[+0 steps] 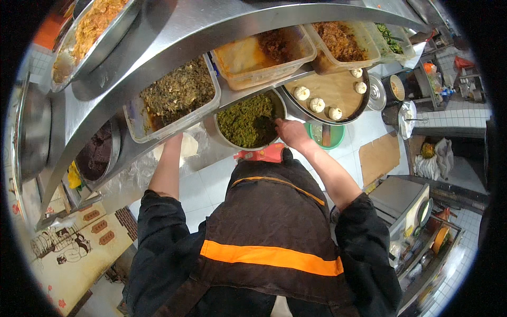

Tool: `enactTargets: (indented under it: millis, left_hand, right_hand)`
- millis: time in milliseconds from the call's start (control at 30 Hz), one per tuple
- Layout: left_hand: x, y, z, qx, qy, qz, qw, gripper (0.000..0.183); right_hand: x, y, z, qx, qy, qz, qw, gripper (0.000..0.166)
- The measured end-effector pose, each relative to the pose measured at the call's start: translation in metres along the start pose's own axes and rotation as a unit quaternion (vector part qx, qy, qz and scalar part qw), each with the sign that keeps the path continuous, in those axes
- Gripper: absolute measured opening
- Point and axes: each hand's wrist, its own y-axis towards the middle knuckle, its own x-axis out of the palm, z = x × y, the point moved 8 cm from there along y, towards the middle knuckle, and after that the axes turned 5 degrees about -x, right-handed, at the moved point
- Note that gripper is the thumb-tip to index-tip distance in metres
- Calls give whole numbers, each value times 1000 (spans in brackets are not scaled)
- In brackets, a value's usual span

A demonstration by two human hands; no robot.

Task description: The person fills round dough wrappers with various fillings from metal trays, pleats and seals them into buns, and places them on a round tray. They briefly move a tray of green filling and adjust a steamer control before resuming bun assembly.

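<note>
My right hand (291, 132) is at the right rim of a round bowl (282, 105) of chopped green filling (245, 119), fingertips just inside. Whether it grips anything does not show. My left hand is out of view behind a clear plastic tub (174, 132) of dark chopped filling (178, 93); only my left forearm (168, 166) shows. Beside that wrist, a pale piece that looks like dough (189, 148) lies on the floury worktop (138, 170). Right of the bowl, several pleated buns (317, 105) sit on the lined round steamer tray (323, 89).
A steel shelf (190, 33) curves overhead. More plastic tubs of filling (263, 59) stand along the worktop, with a pot of dark purple paste (99, 148) at left. A green basin (336, 136) is below the tray. Flattened cardboard (380, 158) lies on the tiled floor.
</note>
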Motion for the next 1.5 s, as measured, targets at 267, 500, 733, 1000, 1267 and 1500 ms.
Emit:
enactTargets:
  millis: [267, 500, 733, 1000, 1267, 1500]
  left_hand:
    - [-16, 3, -6, -11, -112, -50, 992, 46]
    - [-17, -10, -6, -20, -226, -91, 970, 48]
    - [-2, -55, 25, -1, -440, -239, 866, 49]
    - [50, -163, 30, -171, -640, -281, 695, 51]
    - [59, -256, 50, -127, -618, -457, 627, 84]
    - [35, -190, -31, -118, -368, -292, 875, 59]
  right_hand:
    - [-37, -9, -22, 9, -18, 79, 997, 14]
    - [-34, -35, -26, 41, 48, 145, 987, 9]
    - [-39, -13, -84, 5, 140, 87, 986, 14]
    - [-15, 5, -30, 2, 98, 140, 985, 8]
    - [-6, 41, 6, -13, 38, 138, 990, 33]
    - [6, 9, 2, 46, 119, 80, 989, 30]
